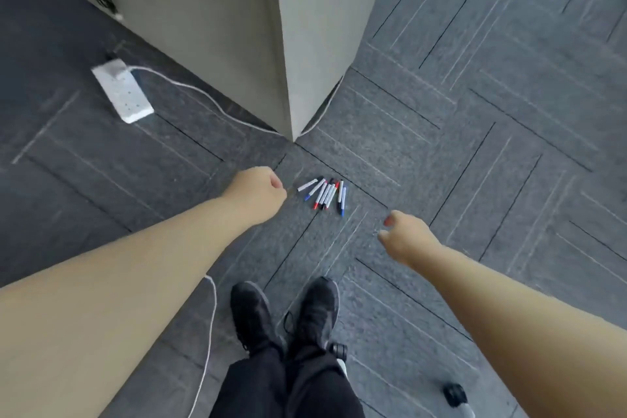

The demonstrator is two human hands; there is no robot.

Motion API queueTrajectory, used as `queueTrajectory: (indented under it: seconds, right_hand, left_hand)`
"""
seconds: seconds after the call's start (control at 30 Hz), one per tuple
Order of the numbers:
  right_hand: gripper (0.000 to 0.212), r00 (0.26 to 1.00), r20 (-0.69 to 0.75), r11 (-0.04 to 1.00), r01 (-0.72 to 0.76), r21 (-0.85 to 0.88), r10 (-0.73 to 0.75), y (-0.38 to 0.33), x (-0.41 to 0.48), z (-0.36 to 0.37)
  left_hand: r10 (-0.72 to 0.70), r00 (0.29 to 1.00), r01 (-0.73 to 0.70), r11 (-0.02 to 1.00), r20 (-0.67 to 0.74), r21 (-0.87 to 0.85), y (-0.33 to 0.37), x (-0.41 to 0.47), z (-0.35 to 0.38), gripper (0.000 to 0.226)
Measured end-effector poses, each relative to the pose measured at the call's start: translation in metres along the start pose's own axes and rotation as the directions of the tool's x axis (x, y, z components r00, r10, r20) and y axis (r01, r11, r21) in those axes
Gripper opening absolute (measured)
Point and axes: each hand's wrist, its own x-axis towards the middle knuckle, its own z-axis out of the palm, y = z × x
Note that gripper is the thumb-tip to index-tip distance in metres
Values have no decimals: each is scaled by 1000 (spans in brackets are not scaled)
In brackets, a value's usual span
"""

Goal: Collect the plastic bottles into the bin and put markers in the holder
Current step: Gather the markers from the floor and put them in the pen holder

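While your left hand (258,195) is fisted and right hand (405,236) loosely curled, both empty, the markers (324,195) at twelve o'clock could scatter if grabbed hastily.

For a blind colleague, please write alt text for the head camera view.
A cluster of markers lies on the grey carpet floor before a wall corner; the person's left hand and right hand hover at either side, touching none. A white power strip lies further left, and black shoes show below.
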Motion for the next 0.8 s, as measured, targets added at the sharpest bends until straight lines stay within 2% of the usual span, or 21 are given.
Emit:
queueTrajectory:
  seconds: [0.17, 0.33, 0.4, 0.47, 0.5, 0.57, 0.6, 0.7, 0.8]
  right_hand:
    - [31, 999, 37, 1000, 24, -2, -23, -10, 72, 85]
    - [21, 997, 25, 997, 72, 21, -73, -21, 134, 143]
    - [26, 998, 21, 997, 65, 42, -66, -20, 161, 155]
    - [23, 998, 13, 997, 57, 50, -57, -17, 192, 163]
    - [19, 998, -5, 997, 55, 45, -55, -15, 210, 167]
    - [15, 996, -80, 998, 37, 53, -32, -11, 244, 172]
    - [17, 992, -125, 997, 27, 76, -17, -9, 260, 175]
    - [29, 967, -254, 992, 36, 120, -5, -4, 302, 183]
    - [37, 942, -335, 985, 48, 168, 11, -3, 327, 193]
  left_hand:
    - [-139, 989, 135, 988, 50, 79, -79, 65, 88, 17]
    - [-235, 966, 222, 967, 103, 124, -133, 118, 172, 31]
    - [-239, 965, 233, 970, 107, 66, -140, 140, 202, 35]
    - [-238, 967, 242, 970, 95, -31, -141, 161, 227, 22]
    - [-241, 968, 248, 965, 74, -88, -141, 172, 238, 15]
    - [-275, 961, 274, 946, 13, -175, -144, 194, 258, 36]
    - [-282, 959, 270, 941, -34, -205, -146, 204, 264, 39]
    - [-304, 935, 245, 927, -185, -285, -147, 227, 275, 32]
    - [-244, 922, 154, 944, -302, -292, -147, 236, 281, 30]
